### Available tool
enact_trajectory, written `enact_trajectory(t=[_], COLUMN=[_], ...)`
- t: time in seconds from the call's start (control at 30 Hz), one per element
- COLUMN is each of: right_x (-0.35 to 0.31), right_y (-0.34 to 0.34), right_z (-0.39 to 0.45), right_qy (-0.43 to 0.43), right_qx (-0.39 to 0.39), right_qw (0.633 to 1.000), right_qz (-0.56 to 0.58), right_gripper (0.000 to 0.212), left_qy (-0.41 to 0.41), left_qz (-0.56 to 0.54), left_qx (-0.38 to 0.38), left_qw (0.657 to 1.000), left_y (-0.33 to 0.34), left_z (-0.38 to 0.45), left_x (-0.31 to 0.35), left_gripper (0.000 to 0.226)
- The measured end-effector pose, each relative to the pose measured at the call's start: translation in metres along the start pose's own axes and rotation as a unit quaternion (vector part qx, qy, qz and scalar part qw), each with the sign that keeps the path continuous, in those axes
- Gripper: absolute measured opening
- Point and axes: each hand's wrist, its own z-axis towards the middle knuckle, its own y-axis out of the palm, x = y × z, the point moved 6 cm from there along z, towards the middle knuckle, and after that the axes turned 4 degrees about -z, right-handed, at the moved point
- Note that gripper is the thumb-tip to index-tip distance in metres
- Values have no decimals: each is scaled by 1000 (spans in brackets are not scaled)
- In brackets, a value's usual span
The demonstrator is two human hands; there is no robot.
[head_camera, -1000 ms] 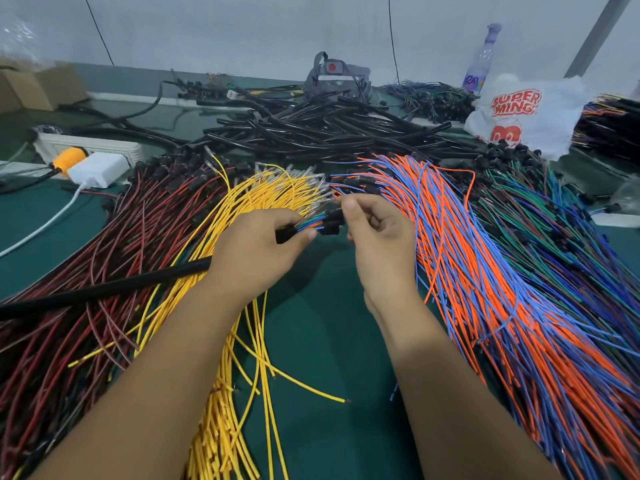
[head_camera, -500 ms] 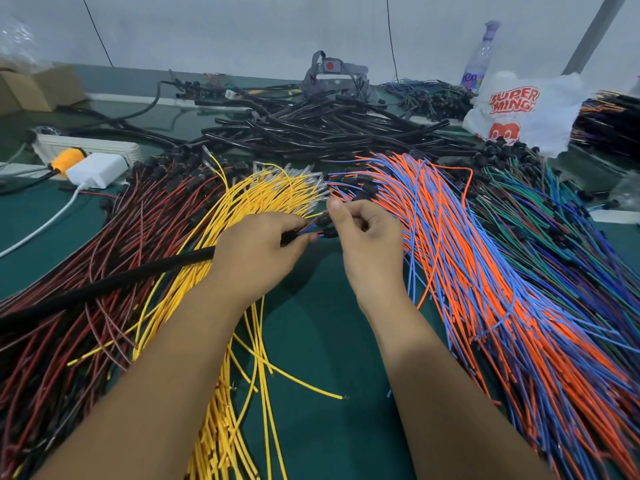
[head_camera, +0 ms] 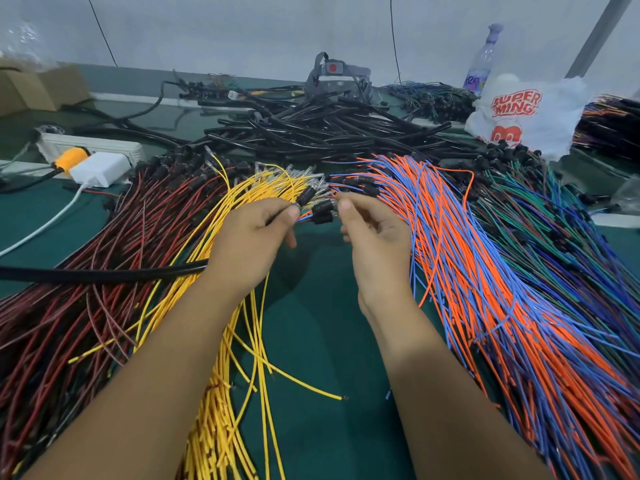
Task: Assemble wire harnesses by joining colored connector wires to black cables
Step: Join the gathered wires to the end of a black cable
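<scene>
The right hand no longer pinches the black connectors; it sits just beside them now, fingers loosely curled. The left hand, still gripping the black cable, now holds the connectors alone.

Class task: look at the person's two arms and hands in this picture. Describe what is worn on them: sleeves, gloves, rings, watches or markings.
Both forearms are bare up to the frame's lower edge; no sleeve shows. The left hand and the right hand wear no gloves. No ring, watch, band or marking is visible on either.
</scene>
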Motion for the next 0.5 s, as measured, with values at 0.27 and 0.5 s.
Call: enact_trajectory(t=[0.27, 0.5], right_x=[-1, 8], right_y=[3, 2], right_z=[-3, -1], right_qy=[-31, 52], right_qx=[-12, -24], right_qw=[998, 997], right_qz=[-48, -44], right_gripper=[22, 22], left_qy=[2, 2], left_qz=[17, -78], left_qx=[-21, -29], left_qw=[1000, 996], left_y=[5, 4], left_z=[0, 4], left_x=[3, 3], left_gripper=[25, 16])
